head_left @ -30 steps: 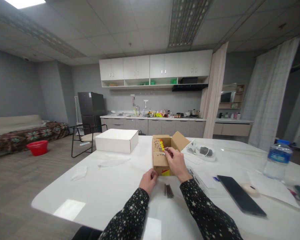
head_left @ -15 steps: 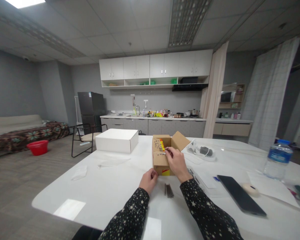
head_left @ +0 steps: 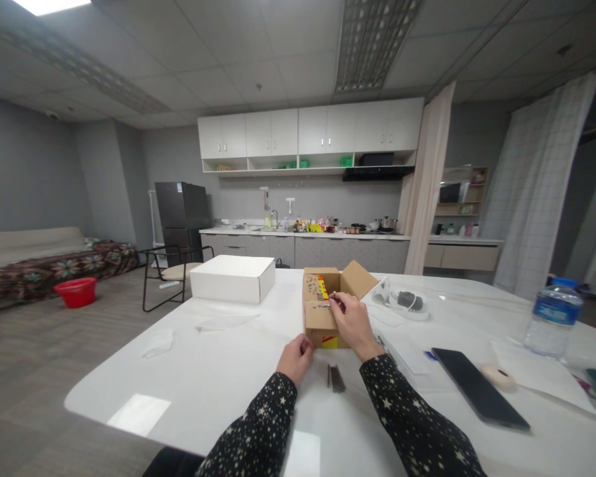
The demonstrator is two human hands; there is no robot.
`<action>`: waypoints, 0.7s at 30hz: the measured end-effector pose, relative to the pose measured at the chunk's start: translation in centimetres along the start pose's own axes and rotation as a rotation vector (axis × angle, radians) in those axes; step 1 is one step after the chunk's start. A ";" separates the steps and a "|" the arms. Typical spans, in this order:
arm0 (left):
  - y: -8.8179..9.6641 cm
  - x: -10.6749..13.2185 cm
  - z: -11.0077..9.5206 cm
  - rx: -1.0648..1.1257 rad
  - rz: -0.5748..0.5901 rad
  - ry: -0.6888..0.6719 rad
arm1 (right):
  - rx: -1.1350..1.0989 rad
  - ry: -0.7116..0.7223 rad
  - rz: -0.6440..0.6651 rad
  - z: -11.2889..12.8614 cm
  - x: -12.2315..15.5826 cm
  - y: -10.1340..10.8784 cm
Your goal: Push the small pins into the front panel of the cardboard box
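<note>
A small open cardboard box (head_left: 318, 317) with a yellow and red label stands in the middle of the white table (head_left: 218, 371). My right hand (head_left: 351, 323) rests against its front wall, fingers pinched at the top edge on a small thin metal piece; a row of such pieces lines that edge. My left hand (head_left: 295, 358) lies on the table just left of the box, curled into a loose fist. A few thin dark nails (head_left: 334, 377) lie between my wrists.
A closed white box (head_left: 232, 278) stands at the back left. A black phone (head_left: 477, 394), a tape roll (head_left: 498, 377) and a water bottle (head_left: 551, 317) sit to the right. White and grey headgear (head_left: 402, 302) lies behind the cardboard box.
</note>
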State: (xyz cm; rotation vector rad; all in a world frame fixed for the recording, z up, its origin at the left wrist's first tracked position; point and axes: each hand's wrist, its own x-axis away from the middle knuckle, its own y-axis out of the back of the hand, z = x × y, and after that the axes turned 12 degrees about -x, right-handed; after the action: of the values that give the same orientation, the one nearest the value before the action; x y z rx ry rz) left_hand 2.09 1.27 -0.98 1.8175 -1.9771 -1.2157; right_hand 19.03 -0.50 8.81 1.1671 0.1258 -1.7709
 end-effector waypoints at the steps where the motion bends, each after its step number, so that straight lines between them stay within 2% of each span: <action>1: 0.0 0.0 0.0 -0.001 0.000 -0.001 | 0.011 -0.001 0.002 0.0 0.0 0.0; 15: -0.3 -0.1 0.3 0.000 -0.009 -0.012 | 0.137 -0.025 0.028 0.8 -0.2 0.2; 21: -0.2 -0.1 0.3 -0.014 -0.008 -0.009 | 0.197 0.034 0.072 1.7 -0.3 0.5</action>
State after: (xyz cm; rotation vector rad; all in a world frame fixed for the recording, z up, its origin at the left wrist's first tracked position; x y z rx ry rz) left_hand 2.11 1.52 -1.26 1.8179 -1.9632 -1.2386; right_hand 18.34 -1.51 10.18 1.3264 -0.0713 -1.7296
